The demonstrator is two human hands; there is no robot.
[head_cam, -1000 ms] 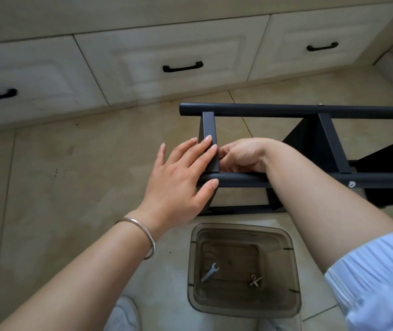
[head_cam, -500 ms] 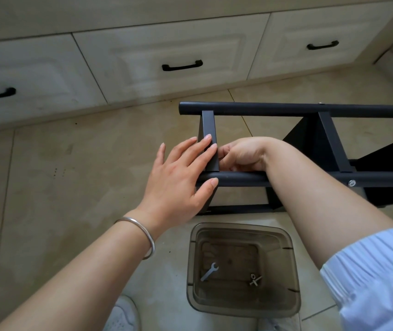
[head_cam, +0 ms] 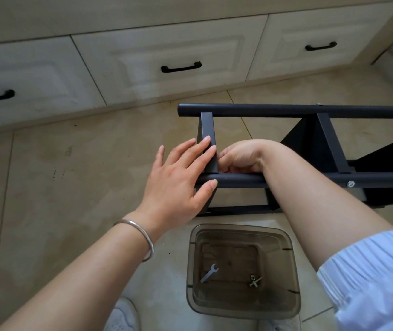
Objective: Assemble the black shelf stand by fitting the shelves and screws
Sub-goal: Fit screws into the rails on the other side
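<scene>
The black shelf stand (head_cam: 286, 110) lies on its side on the tiled floor. Its end shelf (head_cam: 207, 125) stands between the far tube and the near tube (head_cam: 238, 182). My left hand (head_cam: 178, 177) lies with straight fingers across that shelf's edge, thumb pressed on the near tube. My right hand (head_cam: 241, 156) reaches over the near tube and sits curled right beside the shelf, at the joint. Its fingertips are hidden, so I cannot tell what they hold. A silver screw (head_cam: 350, 184) sits in the near tube farther right, by the second shelf (head_cam: 327, 144).
A smoky plastic container (head_cam: 243, 231) stands on the floor just below the stand, holding a small wrench (head_cam: 209, 273) and loose screws (head_cam: 254, 280). Cream drawers with black handles (head_cam: 181, 67) run along the back. My white shoe (head_cam: 123, 316) is at the bottom edge.
</scene>
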